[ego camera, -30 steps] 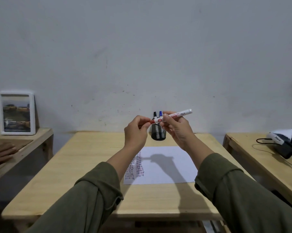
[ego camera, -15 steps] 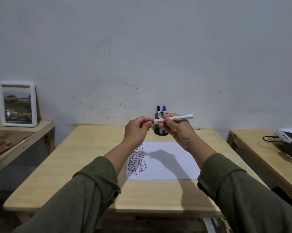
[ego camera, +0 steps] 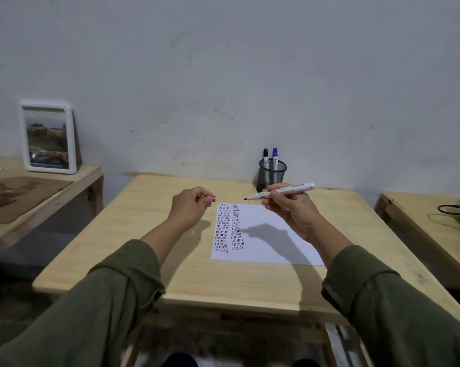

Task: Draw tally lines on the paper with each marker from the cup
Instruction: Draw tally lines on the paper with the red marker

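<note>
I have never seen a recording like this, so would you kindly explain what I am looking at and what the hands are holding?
There is no machine here: a camera worn on a person's head looks forward and down at their two bare hands. The right hand holds an uncapped red marker, tip pointing left, above the paper. The left hand holds its red cap. On the wooden table lies a white paper with two columns of tally lines. At the back stands a mesh cup with a black and a blue marker inside.

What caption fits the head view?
Right hand holds uncapped red marker above tallied paper; left hand holds its cap.
</note>
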